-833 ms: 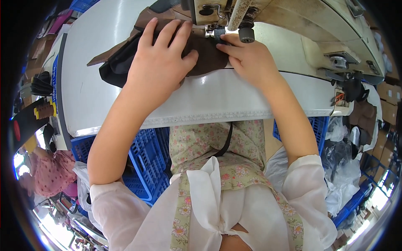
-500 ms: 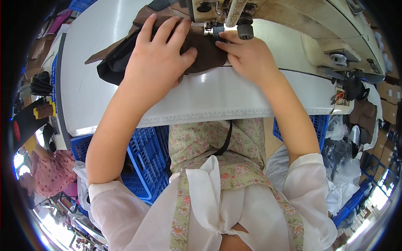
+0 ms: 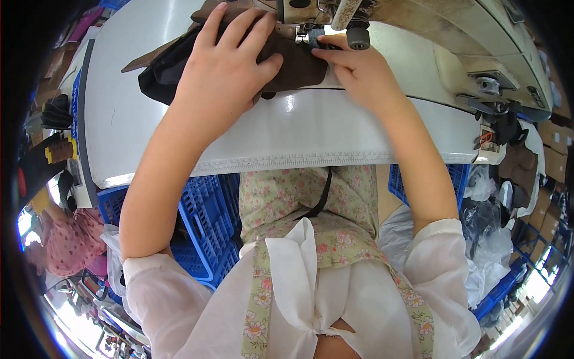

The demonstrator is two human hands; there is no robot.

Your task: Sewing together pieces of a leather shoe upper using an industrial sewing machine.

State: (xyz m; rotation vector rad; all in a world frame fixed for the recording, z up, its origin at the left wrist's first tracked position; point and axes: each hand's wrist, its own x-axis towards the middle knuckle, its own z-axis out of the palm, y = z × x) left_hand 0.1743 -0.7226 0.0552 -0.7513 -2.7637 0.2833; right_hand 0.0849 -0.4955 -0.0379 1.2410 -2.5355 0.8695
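Observation:
A brown and black piece (image 3: 293, 69), soft and folded like leather or cloth, lies on the white bed of a sewing machine (image 3: 359, 36). Spread over its left part, my left hand (image 3: 230, 72) presses down with its fingers apart. My right hand (image 3: 365, 69) is at the piece's right edge, just beside the presser foot (image 3: 303, 34). Its thumb and fingers pinch that edge, close to a small dark blue-grey part next to the foot. Under my left palm some of the piece is hidden, and the needle tip cannot be made out.
A ruler strip (image 3: 287, 161) runs along the table's front edge. Blue plastic crates (image 3: 206, 212) stand below, left and right of my lap. Clear plastic bags (image 3: 484, 239) lie at the right. Another person in pink dotted clothing (image 3: 75, 242) is at the far left.
The whole view has shifted slightly, with the machine head now a little higher and further right. Both hands keep their hold on the piece, their poses nearly the same.

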